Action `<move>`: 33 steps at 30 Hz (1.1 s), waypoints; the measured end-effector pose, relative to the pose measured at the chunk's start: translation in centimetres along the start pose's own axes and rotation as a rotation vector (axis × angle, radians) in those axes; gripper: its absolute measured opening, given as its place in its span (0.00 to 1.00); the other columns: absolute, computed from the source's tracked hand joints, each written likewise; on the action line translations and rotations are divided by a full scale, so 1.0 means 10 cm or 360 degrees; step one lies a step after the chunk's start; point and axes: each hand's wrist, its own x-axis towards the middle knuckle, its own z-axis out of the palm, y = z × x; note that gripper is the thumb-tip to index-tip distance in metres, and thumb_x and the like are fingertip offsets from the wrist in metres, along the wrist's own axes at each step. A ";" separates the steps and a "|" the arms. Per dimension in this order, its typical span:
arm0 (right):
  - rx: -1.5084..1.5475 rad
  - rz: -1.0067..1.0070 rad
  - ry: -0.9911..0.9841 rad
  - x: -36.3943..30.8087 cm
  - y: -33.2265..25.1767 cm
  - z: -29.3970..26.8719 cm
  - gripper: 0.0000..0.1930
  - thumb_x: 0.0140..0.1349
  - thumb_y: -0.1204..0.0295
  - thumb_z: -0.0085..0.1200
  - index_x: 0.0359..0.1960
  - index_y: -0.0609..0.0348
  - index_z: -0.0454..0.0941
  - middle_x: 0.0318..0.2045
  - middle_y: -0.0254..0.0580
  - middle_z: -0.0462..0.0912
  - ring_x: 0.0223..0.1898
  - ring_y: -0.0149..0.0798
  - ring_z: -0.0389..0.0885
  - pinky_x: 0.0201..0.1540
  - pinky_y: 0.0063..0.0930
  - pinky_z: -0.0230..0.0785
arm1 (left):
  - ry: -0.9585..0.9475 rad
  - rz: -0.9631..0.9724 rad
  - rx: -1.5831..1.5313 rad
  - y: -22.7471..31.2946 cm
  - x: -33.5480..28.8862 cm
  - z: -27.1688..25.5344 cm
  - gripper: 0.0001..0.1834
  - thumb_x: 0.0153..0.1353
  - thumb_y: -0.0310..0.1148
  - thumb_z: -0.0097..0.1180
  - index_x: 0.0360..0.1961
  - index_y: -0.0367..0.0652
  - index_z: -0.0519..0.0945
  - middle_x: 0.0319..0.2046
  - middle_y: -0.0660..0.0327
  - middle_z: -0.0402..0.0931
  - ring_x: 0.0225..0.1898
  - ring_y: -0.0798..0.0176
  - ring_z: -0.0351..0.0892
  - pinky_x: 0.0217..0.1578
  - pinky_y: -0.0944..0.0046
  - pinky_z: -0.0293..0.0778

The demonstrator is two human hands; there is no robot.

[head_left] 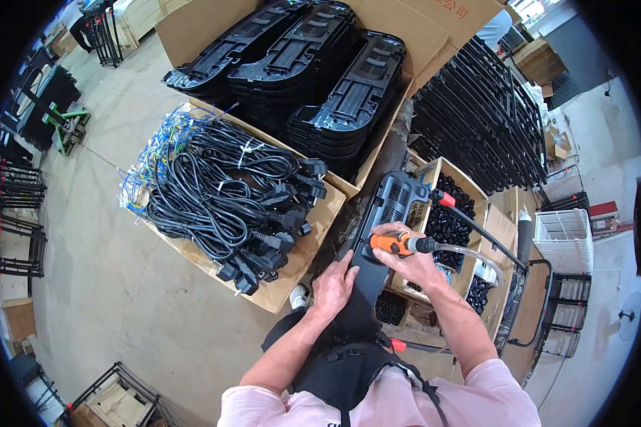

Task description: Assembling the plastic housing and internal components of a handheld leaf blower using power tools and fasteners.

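A long black plastic housing (379, 281) with a slotted, vented far end lies lengthwise in front of me, over a black metal frame with red end pieces (446, 200). My right hand (406, 260) is wrapped round an orange pneumatic screwdriver (393, 243); a clear hose runs from its dark rear end to the right. The tool's tip is hidden by the hand, over the middle of the housing. My left hand (335, 285) grips the housing's left edge, with thumb and fingertips close to that rim.
Left of the housing, bundled black power cords (217, 188) with plugs lie on cardboard. Beyond them, a cardboard box (406, 92) holds stacked black plastic covers (352, 92). Bins of small black parts (449, 224) stand at the right, with black metal frames (481, 117) behind.
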 end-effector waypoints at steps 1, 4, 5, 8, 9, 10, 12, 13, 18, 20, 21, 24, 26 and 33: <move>-0.0010 0.0050 -0.0031 0.00 0.03 0.00 0.22 0.61 0.72 0.71 0.57 0.59 0.81 0.51 0.41 0.88 0.51 0.36 0.87 0.58 0.33 0.79 | 0.0003 -0.0001 -0.0006 0.00 -0.01 0.00 0.25 0.73 0.47 0.59 0.68 0.53 0.79 0.40 0.50 0.83 0.43 0.41 0.86 0.44 0.42 0.81; 0.0047 0.0104 -0.0030 -0.03 0.01 -0.01 0.25 0.61 0.72 0.72 0.59 0.60 0.80 0.54 0.42 0.87 0.54 0.35 0.85 0.61 0.33 0.77 | -0.0016 0.0007 -0.0008 -0.02 -0.02 0.03 0.26 0.73 0.46 0.59 0.69 0.52 0.78 0.41 0.50 0.83 0.44 0.40 0.86 0.45 0.41 0.81; 0.0110 0.0100 -0.0004 -0.04 -0.01 0.01 0.26 0.60 0.73 0.72 0.61 0.61 0.78 0.54 0.42 0.87 0.55 0.35 0.85 0.62 0.33 0.77 | -0.0010 0.0005 -0.0002 -0.06 -0.03 0.05 0.26 0.73 0.46 0.59 0.69 0.52 0.78 0.41 0.50 0.83 0.44 0.40 0.86 0.45 0.41 0.81; 0.0124 -0.0009 0.0224 -0.27 0.02 -0.01 0.27 0.61 0.72 0.72 0.62 0.61 0.78 0.56 0.45 0.86 0.59 0.38 0.84 0.65 0.35 0.76 | 0.0313 0.0258 -0.0121 -0.10 -0.04 0.03 0.21 0.76 0.45 0.56 0.63 0.46 0.81 0.36 0.53 0.83 0.38 0.47 0.86 0.40 0.48 0.82; 0.0358 -0.0040 0.0294 -0.40 0.02 -0.03 0.27 0.61 0.75 0.72 0.62 0.61 0.77 0.59 0.48 0.85 0.61 0.40 0.83 0.67 0.37 0.75 | 0.0128 -0.0302 -0.0832 0.01 -0.10 -0.12 0.19 0.78 0.44 0.54 0.59 0.43 0.81 0.36 0.57 0.81 0.36 0.53 0.84 0.38 0.53 0.81; 0.0529 0.0055 0.0368 -0.53 -0.02 -0.06 0.28 0.61 0.77 0.71 0.63 0.61 0.75 0.58 0.48 0.85 0.61 0.41 0.83 0.68 0.40 0.74 | -0.0071 -0.0877 -0.1527 0.06 -0.16 -0.21 0.18 0.79 0.43 0.51 0.56 0.40 0.81 0.35 0.60 0.80 0.33 0.59 0.81 0.35 0.58 0.80; 0.0642 0.0110 0.0477 -0.73 -0.15 -0.08 0.29 0.61 0.79 0.69 0.64 0.62 0.73 0.58 0.49 0.85 0.61 0.42 0.83 0.68 0.40 0.74 | -0.0106 -0.0939 -0.2465 0.05 -0.28 -0.34 0.15 0.82 0.36 0.44 0.57 0.36 0.75 0.42 0.59 0.78 0.35 0.64 0.79 0.37 0.62 0.79; 0.0733 0.0107 0.0523 -0.88 -0.12 -0.07 0.29 0.61 0.80 0.68 0.64 0.63 0.72 0.57 0.51 0.85 0.60 0.43 0.83 0.68 0.41 0.74 | -0.0173 -0.0954 -0.2405 0.11 -0.41 -0.35 0.15 0.83 0.36 0.43 0.58 0.36 0.75 0.43 0.58 0.79 0.37 0.62 0.81 0.38 0.61 0.80; 0.0834 0.0047 0.0628 -1.53 -0.05 -0.06 0.29 0.60 0.79 0.68 0.64 0.64 0.71 0.57 0.54 0.85 0.59 0.43 0.84 0.67 0.41 0.74 | -0.0598 -0.1048 -0.2312 0.26 -0.91 -0.18 0.16 0.83 0.37 0.45 0.59 0.36 0.75 0.44 0.55 0.82 0.39 0.61 0.83 0.40 0.63 0.81; 0.0956 0.0072 0.0705 -1.80 0.01 -0.04 0.30 0.60 0.78 0.69 0.64 0.65 0.71 0.57 0.55 0.85 0.59 0.43 0.84 0.67 0.41 0.75 | -0.0731 -0.1052 -0.2268 0.32 -1.08 -0.05 0.18 0.83 0.40 0.47 0.61 0.37 0.76 0.40 0.60 0.82 0.37 0.65 0.82 0.39 0.64 0.80; 0.0985 0.0028 0.0714 -1.92 0.02 -0.05 0.30 0.60 0.77 0.70 0.64 0.64 0.71 0.56 0.54 0.85 0.59 0.43 0.84 0.67 0.40 0.75 | -0.0819 -0.0976 -0.2257 0.31 -1.17 0.03 0.19 0.83 0.41 0.46 0.61 0.38 0.76 0.39 0.61 0.82 0.36 0.66 0.81 0.38 0.64 0.79; 0.0977 0.0023 0.0768 -2.29 0.08 -0.07 0.30 0.60 0.77 0.70 0.64 0.64 0.71 0.56 0.54 0.86 0.59 0.43 0.84 0.66 0.40 0.75 | -0.0958 -0.0894 -0.2166 0.41 -1.42 0.21 0.20 0.84 0.44 0.43 0.60 0.39 0.76 0.38 0.61 0.81 0.35 0.67 0.80 0.36 0.65 0.77; 0.1004 0.0018 0.0805 -2.54 0.13 -0.08 0.30 0.60 0.77 0.69 0.64 0.64 0.72 0.56 0.54 0.86 0.59 0.43 0.84 0.66 0.41 0.75 | -0.0953 -0.0936 -0.2191 0.50 -1.57 0.32 0.18 0.84 0.44 0.43 0.58 0.42 0.77 0.39 0.62 0.83 0.33 0.69 0.82 0.31 0.69 0.78; 0.1028 -0.0016 0.0834 -3.35 0.40 -0.08 0.29 0.61 0.76 0.69 0.63 0.64 0.71 0.56 0.55 0.86 0.59 0.43 0.84 0.65 0.41 0.76 | -0.0836 -0.0944 -0.2048 0.60 -2.13 0.69 0.13 0.81 0.42 0.52 0.50 0.44 0.80 0.34 0.66 0.80 0.33 0.69 0.78 0.34 0.67 0.75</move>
